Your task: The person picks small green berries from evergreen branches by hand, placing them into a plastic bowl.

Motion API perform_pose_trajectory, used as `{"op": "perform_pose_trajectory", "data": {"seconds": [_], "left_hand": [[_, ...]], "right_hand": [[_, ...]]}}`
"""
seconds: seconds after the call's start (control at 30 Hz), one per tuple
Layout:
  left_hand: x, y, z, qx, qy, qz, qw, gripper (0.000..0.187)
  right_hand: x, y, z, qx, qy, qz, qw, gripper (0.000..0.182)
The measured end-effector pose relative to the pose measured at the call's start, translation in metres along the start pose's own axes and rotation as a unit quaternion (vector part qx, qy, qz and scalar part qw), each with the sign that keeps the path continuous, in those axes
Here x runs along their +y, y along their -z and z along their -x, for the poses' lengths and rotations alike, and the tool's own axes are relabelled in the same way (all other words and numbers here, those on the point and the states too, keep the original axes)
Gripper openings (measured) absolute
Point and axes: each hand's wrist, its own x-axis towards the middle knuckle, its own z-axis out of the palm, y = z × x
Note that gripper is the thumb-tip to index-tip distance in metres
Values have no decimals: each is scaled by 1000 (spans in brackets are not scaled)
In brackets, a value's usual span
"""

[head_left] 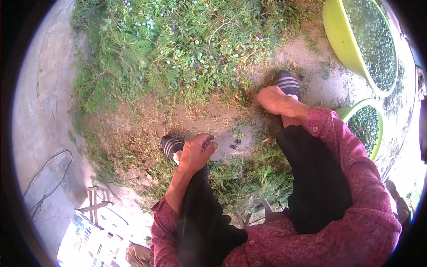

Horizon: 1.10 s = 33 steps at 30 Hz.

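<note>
My left hand [198, 152] is closed, its fingers curled in beside the thumb, above my left slipper [171, 147]. Whatever it may hold is too small or hidden to make out. Farther right, my right hand [276, 100] is bent inward with its back toward me, over my striped right slipper [287, 82]. Its fingers look curled, and anything within them is hidden. Beyond both hands spreads a heap of cut green branches [178, 58] with scaly leaves and small pale blue-green cones or berries.
A large yellow-green basin [339, 42] full of small green pieces stands at the far right. A smaller green basin [380, 129], similarly filled, is nearer. Loose sprigs [249, 178] litter the ground between my legs. A cable [58, 155] lies on concrete at left.
</note>
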Motion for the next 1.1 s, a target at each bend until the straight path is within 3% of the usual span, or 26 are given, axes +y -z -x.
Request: {"op": "perform_pose_trajectory", "data": {"seconds": [0.07,0.1,0.17,0.37,0.47,0.57,0.7,0.87,1.1], "left_hand": [[0,-1,0,-6,2,-6,1000,28],[-1,-2,1,7,-3,6,1000,28],[-3,-2,3,21,-5,18,1000,28],[-5,-4,2,19,-9,27,999,27],[-6,-3,2,22,-24,16,999,27],[-2,-3,0,12,-8,13,1000,27],[-4,-6,1,8,-11,9,1000,27],[-1,-7,-2,6,-7,2,1000,27],[-3,-10,-3,-8,-2,4,1000,27]], "right_hand": [[-5,8,-1,-108,-51,-11,993,17],[-6,9,1,-110,-51,-11,993,17],[-8,9,7,-38,4,-57,998,19],[-6,-5,8,6,-8,-133,991,24],[-8,-8,7,-22,-45,-160,986,24],[-4,-18,8,13,20,-104,994,20],[-8,-7,7,-13,14,-100,995,17],[-7,-21,3,78,9,-150,986,19],[-17,-18,-11,13,-27,-81,996,22]]}}
